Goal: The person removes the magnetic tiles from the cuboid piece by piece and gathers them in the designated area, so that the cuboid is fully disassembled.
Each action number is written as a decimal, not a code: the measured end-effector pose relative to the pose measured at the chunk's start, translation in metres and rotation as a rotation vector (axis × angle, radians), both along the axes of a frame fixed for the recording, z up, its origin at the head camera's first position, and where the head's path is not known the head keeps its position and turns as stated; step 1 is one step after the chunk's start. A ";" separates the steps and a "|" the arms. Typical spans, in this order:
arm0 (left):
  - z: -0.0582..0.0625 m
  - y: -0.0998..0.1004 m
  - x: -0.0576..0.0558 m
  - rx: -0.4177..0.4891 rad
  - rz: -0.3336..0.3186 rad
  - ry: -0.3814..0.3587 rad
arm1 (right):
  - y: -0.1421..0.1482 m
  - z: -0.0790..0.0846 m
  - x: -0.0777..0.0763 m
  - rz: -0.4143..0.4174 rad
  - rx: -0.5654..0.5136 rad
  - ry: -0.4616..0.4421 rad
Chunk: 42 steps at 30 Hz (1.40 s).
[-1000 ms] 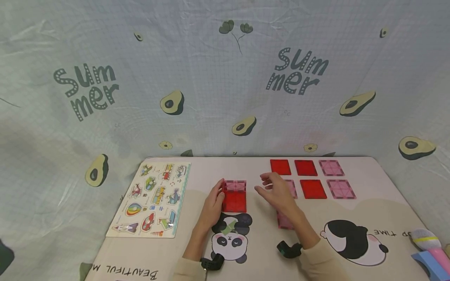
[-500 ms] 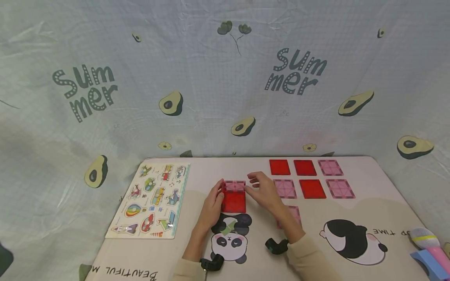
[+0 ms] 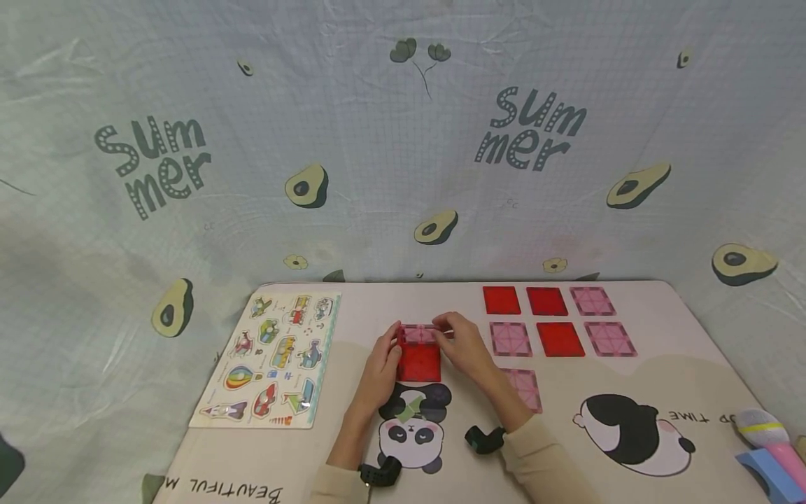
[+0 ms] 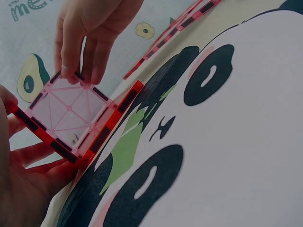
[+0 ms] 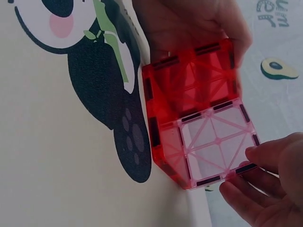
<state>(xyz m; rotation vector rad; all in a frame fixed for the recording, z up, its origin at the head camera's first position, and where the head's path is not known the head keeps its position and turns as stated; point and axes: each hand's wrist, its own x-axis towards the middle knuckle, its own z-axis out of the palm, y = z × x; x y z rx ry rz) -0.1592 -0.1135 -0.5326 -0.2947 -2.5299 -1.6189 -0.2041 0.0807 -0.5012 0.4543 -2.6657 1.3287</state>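
Note:
A red square magnetic tile (image 3: 420, 362) lies flat above the panda print. Along its left side stands a second red tile (image 5: 191, 80), gripped from outside by my left hand (image 3: 380, 364), whose fingers spread behind it in the left wrist view. A translucent pink tile (image 4: 69, 108) with crossed ribs rises at the back of the flat one, meeting the standing red tile at the corner. My right hand (image 3: 462, 346) pinches the pink tile's outer edge between thumb and fingers, as the right wrist view shows.
Right of the hands, several loose tiles lie in rows, such as a red tile (image 3: 560, 339) and a pink tile (image 3: 520, 389). A picture puzzle board (image 3: 271, 360) lies at left. A toy microphone (image 3: 765, 430) sits at the right edge. A patterned curtain (image 3: 378, 140) hangs behind.
My right hand has moved left from beside the loose tiles and now pinches the standing pink tile. The left hand has stayed at the standing red tile.

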 end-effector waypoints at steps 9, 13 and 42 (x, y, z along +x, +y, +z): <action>0.000 0.000 0.000 -0.010 0.006 -0.001 | -0.001 -0.008 -0.005 -0.001 0.043 -0.007; 0.000 0.000 0.000 -0.011 0.008 -0.004 | -0.002 -0.012 -0.006 0.009 0.057 -0.007; 0.002 -0.001 0.000 -0.004 0.001 0.014 | -0.008 -0.019 -0.008 -0.048 0.067 0.003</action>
